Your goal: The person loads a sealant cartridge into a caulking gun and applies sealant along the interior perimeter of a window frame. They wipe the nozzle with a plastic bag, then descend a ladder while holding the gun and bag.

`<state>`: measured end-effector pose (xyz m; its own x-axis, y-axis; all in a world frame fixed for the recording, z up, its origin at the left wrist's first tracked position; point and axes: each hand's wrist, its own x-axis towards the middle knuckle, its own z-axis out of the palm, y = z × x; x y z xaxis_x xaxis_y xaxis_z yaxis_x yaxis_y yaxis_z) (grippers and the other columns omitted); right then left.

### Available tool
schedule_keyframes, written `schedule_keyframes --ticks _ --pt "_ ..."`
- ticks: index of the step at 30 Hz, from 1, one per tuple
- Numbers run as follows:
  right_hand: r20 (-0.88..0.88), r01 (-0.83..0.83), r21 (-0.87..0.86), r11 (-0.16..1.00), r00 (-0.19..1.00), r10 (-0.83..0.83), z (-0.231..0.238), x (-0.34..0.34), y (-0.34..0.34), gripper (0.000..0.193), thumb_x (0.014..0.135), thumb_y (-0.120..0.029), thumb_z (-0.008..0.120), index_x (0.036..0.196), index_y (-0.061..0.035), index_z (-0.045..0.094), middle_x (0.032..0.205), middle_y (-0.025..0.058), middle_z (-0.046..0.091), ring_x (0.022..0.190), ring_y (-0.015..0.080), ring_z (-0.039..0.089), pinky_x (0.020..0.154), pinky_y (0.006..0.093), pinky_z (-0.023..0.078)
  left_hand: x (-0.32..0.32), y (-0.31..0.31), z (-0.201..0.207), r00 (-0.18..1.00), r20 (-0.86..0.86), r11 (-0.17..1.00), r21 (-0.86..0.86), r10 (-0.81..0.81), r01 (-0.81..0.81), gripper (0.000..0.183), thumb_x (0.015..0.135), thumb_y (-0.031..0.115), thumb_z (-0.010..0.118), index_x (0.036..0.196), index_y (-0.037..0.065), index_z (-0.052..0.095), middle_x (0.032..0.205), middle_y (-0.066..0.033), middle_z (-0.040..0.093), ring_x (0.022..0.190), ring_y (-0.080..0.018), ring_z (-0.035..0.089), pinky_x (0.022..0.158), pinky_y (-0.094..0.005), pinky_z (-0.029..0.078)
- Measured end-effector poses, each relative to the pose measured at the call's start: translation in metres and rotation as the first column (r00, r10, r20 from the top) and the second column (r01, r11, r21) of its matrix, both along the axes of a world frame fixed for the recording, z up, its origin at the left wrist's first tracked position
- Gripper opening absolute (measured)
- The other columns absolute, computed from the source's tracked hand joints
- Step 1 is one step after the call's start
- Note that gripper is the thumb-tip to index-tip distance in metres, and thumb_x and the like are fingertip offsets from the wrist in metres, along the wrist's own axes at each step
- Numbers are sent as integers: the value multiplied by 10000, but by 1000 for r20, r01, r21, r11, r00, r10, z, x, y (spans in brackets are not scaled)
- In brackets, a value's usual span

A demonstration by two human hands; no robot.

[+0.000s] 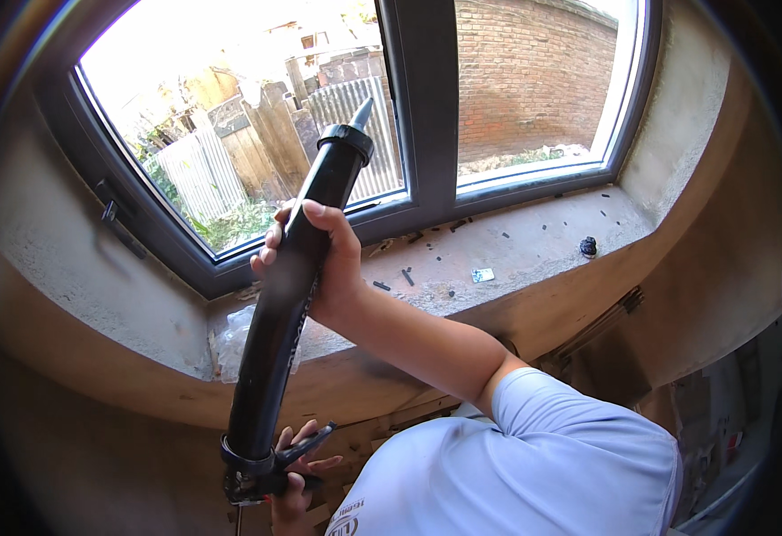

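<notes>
As two hands [319,259] hold one caulking gun [288,295], several screws [407,277] apparently litter the sill [534,246].

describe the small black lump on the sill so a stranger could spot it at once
Start at the dark-framed window and drop to the pale stone sill. Near its right end sits the black lump, rounded and bigger than the thin black scraps scattered leftward.

Single head view, fisheye, edges bent toward rim. Looks forward and slightly down from above person's shoulder, facing window [391,134] and sill [516,250]. Close range: sealant gun [293,286] fills centre, sill just beyond it. No second view.
</notes>
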<state>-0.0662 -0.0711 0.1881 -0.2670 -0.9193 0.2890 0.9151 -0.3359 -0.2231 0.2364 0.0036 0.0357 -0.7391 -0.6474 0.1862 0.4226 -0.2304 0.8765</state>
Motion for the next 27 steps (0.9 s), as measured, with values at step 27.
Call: schedule_keyframes --ticks 27 --pt "96 159 97 983 981 -168 6 -99 -58 385 832 -305 689 1037 -63 470 818 125 571 755 286 649 873 501 610 -41 -42 42 988 11 985 -72 156 -155 653 974 479 696 1407 47 469 1274 -157 605 1297 -390 577 1140 -531 461"
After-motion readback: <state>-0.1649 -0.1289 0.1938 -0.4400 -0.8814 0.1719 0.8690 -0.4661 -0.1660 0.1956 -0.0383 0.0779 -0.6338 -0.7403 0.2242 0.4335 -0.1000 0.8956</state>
